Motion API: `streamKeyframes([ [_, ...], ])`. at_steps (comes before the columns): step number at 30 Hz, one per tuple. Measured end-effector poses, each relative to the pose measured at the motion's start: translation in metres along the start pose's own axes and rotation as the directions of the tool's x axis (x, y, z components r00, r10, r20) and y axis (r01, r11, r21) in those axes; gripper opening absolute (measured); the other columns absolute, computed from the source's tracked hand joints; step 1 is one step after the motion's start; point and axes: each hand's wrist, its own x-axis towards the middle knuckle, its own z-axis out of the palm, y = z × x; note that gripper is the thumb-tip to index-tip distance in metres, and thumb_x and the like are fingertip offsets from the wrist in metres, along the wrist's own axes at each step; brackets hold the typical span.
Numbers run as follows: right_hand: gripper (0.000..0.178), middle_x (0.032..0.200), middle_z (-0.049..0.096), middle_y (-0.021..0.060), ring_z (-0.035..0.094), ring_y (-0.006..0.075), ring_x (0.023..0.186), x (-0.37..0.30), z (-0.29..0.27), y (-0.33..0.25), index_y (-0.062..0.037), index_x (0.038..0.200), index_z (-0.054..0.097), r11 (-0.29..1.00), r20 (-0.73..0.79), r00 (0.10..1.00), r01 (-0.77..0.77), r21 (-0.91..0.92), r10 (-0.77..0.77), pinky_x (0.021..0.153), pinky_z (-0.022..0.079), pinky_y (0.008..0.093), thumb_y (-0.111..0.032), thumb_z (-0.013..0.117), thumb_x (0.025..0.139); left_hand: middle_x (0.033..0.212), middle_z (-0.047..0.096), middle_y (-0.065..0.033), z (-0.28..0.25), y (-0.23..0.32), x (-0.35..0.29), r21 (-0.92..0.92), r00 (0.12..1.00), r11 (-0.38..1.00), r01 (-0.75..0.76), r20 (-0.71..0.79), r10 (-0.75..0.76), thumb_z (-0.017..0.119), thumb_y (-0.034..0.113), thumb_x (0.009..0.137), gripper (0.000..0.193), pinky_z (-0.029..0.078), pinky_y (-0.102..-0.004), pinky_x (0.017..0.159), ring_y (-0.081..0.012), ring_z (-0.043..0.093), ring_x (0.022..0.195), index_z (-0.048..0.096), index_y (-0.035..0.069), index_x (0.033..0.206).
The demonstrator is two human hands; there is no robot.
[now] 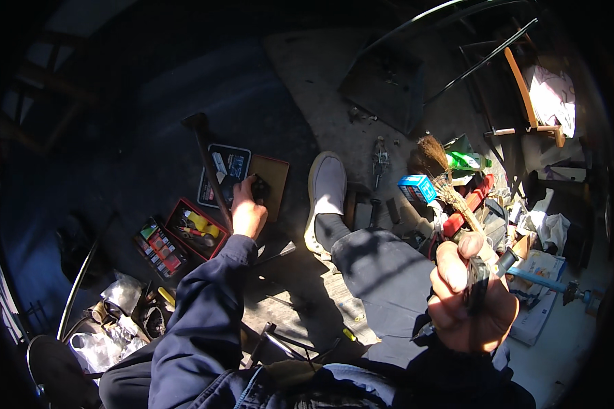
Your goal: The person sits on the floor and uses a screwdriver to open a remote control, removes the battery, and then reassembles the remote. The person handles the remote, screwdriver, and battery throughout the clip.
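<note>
My left hand reaches down to the floor, its fingers curled over a small black lumpy object on a brown cardboard piece. Shadow hides that object's details. Raised at the right, over my knee, my right hand is closed around a dark tool. A black cylindrical end pokes out beside the fingers; the tool's kind does not show. Beside my left hand stands a long-handled hammer, leaning across a dark flat case. An open red box holds yellow-handled tools.
Left of the red box lies a red-and-black packet. Plastic bags and metal parts pile up at lower left. On the right are a straw brush, a green bottle, a blue box and a blue clamp bar.
</note>
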Motion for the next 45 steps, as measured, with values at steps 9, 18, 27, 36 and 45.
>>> streamKeyframes([
  [9,0.04,0.095,0.047,0.0133,0.045,0.0156,0.064,-0.001,0.012,0.001,-0.0035,0.128,0.044,0.999,-0.024,1.0,-0.015,0.04,0.016,0.05,0.035,0.0279,-0.017,0.064,0.097,0.118,0.058,-0.0207,-0.002,-0.001,-0.009,0.093,0.996,0.993,-0.066,-0.049,0.071,0.055,-0.012,0.069,0.053,0.048,-0.0438,0.099,-0.0422,0.058,0.11,0.059,0.001,0.12],
  [18,0.033,0.085,0.055,0.0094,0.045,0.0078,0.057,-0.003,0.033,0.017,0.001,0.128,0.053,0.997,-0.007,0.997,0.08,-0.004,-0.08,0.046,0.036,0.0213,-0.015,0.058,0.1,0.121,0.065,-0.0171,-0.047,0.028,-0.038,-0.249,0.999,0.968,0.013,0.048,-0.001,0.053,-0.007,0.087,0.039,0.049,-0.0352,0.099,-0.0287,0.065,0.111,0.059,0.001,0.125],
  [27,0.029,0.07,0.058,0.0012,0.048,0.0057,0.05,-0.011,0.066,0.071,0.0001,0.121,0.063,0.984,0.004,0.999,-0.036,-0.177,0.037,0.044,0.035,0.0192,-0.015,0.065,0.096,0.116,0.066,-0.0086,-0.174,0.144,-0.158,-0.743,0.926,0.56,0.366,0.352,-0.138,0.057,0.01,0.101,0.031,0.053,-0.0313,0.09,-0.0164,0.066,0.103,0.058,0.006,0.132],
  [36,0.024,0.085,0.066,0.0034,0.058,0.005,0.064,-0.031,0.098,0.159,0.0003,0.115,0.064,0.913,0.176,0.976,-0.049,-0.406,0.131,0.053,0.044,0.0173,-0.009,0.068,0.094,0.117,0.066,-0.0165,-0.246,0.19,-0.28,-0.876,0.953,0.375,0.304,0.281,-0.116,0.057,0.01,0.102,0.04,0.059,-0.0331,0.082,-0.026,0.07,0.1,0.047,0.002,0.139],
  [45,0.026,0.088,0.066,0.0042,0.057,0.0058,0.066,-0.024,0.102,0.192,0.0017,0.12,0.063,0.815,0.178,0.908,-0.237,-0.529,0.38,0.056,0.045,0.019,-0.012,0.063,0.098,0.113,0.066,-0.0129,-0.25,0.166,-0.283,-0.894,0.988,0.42,0.155,0.135,-0.079,0.065,-0.003,0.092,0.053,0.057,-0.0314,0.076,-0.0207,0.068,0.088,0.047,0.001,0.142],
])
